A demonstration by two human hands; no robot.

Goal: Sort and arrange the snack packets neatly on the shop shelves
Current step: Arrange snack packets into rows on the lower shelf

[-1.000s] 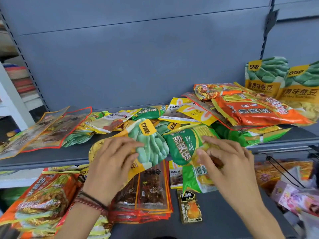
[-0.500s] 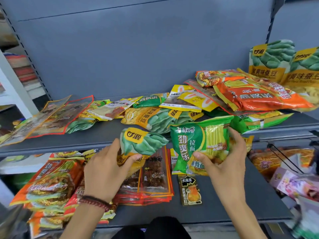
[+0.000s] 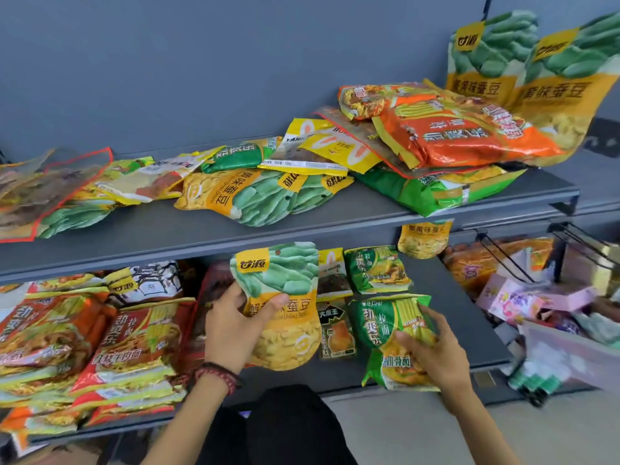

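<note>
Green-and-yellow foil fills the person's left hand (image 3: pixel 235 327): thumb and fingers curl round the edge of a broad-bean packet (image 3: pixel 281 297), held upright in front of the lower shelf (image 3: pixel 453 313). The right hand (image 3: pixel 436 350) grips a green noodle packet (image 3: pixel 382 330) by its right side, low over the shelf's front edge. To my eye the tidy move is to deal with one packet at a time. The noodle packet likely belongs against its twin (image 3: pixel 377 270) further back, edges squared and print facing out. The bean packet looks better suited to the upper shelf (image 3: pixel 167 236), beside the two standing bean bags (image 3: pixel 483 55) at the right end. Puffy, slick bags probably slide, so each wants setting down flat, not dropping.
</note>
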